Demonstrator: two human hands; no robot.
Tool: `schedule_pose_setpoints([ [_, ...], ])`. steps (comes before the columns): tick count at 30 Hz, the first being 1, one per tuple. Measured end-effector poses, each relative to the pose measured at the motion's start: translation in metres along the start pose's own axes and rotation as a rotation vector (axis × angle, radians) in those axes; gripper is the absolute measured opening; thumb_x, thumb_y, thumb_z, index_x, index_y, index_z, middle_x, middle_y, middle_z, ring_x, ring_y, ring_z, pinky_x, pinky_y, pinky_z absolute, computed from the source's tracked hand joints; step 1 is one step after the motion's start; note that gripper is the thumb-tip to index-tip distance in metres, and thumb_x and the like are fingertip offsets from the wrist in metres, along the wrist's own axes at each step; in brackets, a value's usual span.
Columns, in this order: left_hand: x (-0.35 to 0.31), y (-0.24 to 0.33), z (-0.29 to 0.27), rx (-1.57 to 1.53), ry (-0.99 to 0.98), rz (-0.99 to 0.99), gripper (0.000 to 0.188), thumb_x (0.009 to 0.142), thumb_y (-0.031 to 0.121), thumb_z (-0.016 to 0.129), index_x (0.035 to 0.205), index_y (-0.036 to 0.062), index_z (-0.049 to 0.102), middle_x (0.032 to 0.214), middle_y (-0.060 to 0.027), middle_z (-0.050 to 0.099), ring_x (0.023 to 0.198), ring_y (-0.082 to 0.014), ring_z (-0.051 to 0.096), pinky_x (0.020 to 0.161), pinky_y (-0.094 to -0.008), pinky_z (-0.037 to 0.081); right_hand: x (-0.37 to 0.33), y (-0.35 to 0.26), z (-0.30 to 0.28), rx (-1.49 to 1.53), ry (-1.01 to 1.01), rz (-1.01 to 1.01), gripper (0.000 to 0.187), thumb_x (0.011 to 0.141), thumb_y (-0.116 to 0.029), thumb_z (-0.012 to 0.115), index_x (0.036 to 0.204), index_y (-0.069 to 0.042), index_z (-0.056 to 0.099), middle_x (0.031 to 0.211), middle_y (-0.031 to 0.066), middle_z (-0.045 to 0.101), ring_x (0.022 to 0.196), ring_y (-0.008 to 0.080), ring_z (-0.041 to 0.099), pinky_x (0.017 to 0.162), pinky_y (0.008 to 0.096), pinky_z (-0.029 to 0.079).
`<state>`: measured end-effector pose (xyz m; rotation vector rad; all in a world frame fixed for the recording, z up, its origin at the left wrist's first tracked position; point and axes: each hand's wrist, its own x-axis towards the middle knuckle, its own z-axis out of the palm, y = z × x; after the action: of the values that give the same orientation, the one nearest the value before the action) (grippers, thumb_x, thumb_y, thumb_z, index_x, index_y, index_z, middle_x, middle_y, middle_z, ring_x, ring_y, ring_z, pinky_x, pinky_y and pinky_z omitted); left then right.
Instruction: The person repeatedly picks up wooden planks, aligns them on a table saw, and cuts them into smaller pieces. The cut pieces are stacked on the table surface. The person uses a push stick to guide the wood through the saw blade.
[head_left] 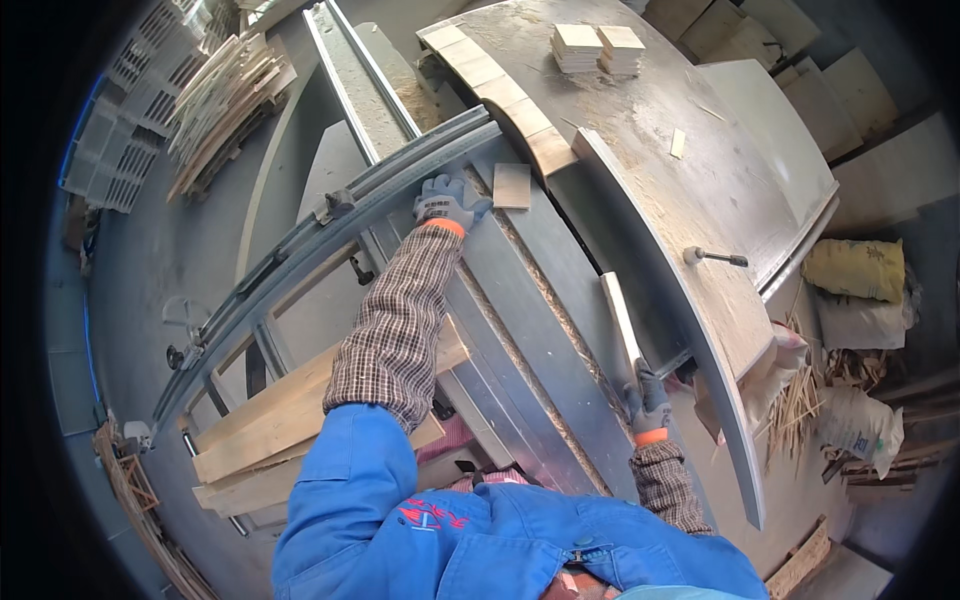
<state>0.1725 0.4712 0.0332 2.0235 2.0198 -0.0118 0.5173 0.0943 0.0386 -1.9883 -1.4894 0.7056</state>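
My left hand [448,200], in a grey glove with an orange cuff, rests at the metal fence [400,183] on the machine's sliding table [520,270]. Its fingers bend down against the fence, the tips hidden; its thumb points right, toward a small square wooden block [512,186] lying flat. At the lower right, my right hand [649,402], gloved alike, is closed around the near end of a narrow pale wooden stick [620,318]. The stick points away from me along the dark table surface, left of a long upright guide board [660,260].
Two stacks of small wooden blocks [598,48] stand on the dusty far tabletop [640,110]. A row of blocks [500,90] lines its curved left edge. Long boards [270,420] lie left of me. Sacks [852,270] and wood scraps sit at right; a plank pile [225,110] is far left.
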Motion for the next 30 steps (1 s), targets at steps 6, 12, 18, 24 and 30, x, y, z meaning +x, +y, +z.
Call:
schedule_pose_setpoints([
  [6,-0.027,0.041,-0.011,-0.171,-0.047,-0.076,0.103,0.077,0.076,0.064,0.148,0.0046,0.043,0.154,-0.0167,0.038,0.142,-0.0316,0.037,0.119,-0.0420,0.031,-0.041,-0.003,-0.011,-0.116,-0.100,0.035,0.057,0.091,-0.021,0.071,0.142,-0.005,0.054,0.138,0.0216,0.057,0.129,0.0381,0.054,0.109,0.0435,0.042],
  [12,-0.034,0.091,0.001,-0.058,-0.026,-0.076,0.110,0.075,0.072,0.069,0.157,0.0112,0.028,0.154,-0.0149,0.039,0.141,-0.0300,0.041,0.118,-0.0435,0.032,-0.054,0.003,-0.019,-0.127,-0.066,-0.014,0.060,0.091,-0.025,0.072,0.145,-0.008,0.051,0.141,0.0227,0.054,0.131,0.0404,0.051,0.111,0.0454,0.040],
  [18,-0.013,0.082,0.009,-0.055,-0.050,-0.038,0.091,0.086,0.061,0.064,0.157,0.0146,0.032,0.155,-0.0122,0.038,0.140,-0.0287,0.041,0.116,-0.0426,0.033,-0.054,0.024,-0.035,-0.195,-0.089,0.071,0.063,0.088,-0.030,0.074,0.143,-0.010,0.052,0.138,0.0221,0.056,0.128,0.0409,0.052,0.109,0.0462,0.041],
  [24,-0.018,0.071,0.000,0.050,-0.044,-0.007,0.088,0.086,0.060,0.063,0.156,0.0154,0.034,0.152,-0.0119,0.043,0.141,-0.0314,0.039,0.117,-0.0438,0.034,-0.065,0.026,-0.063,-0.338,-0.122,0.091,0.063,0.082,-0.030,0.077,0.140,-0.012,0.057,0.129,0.0203,0.061,0.120,0.0409,0.055,0.104,0.0485,0.043],
  [30,-0.015,0.084,-0.001,0.075,-0.093,-0.092,0.094,0.080,0.066,0.068,0.152,0.0118,0.040,0.153,-0.0156,0.042,0.141,-0.0322,0.039,0.117,-0.0437,0.034,-0.081,0.012,-0.067,-0.322,-0.076,0.072,0.046,0.081,-0.039,0.078,0.118,-0.012,0.071,0.115,0.0165,0.066,0.108,0.0369,0.059,0.097,0.0473,0.046],
])
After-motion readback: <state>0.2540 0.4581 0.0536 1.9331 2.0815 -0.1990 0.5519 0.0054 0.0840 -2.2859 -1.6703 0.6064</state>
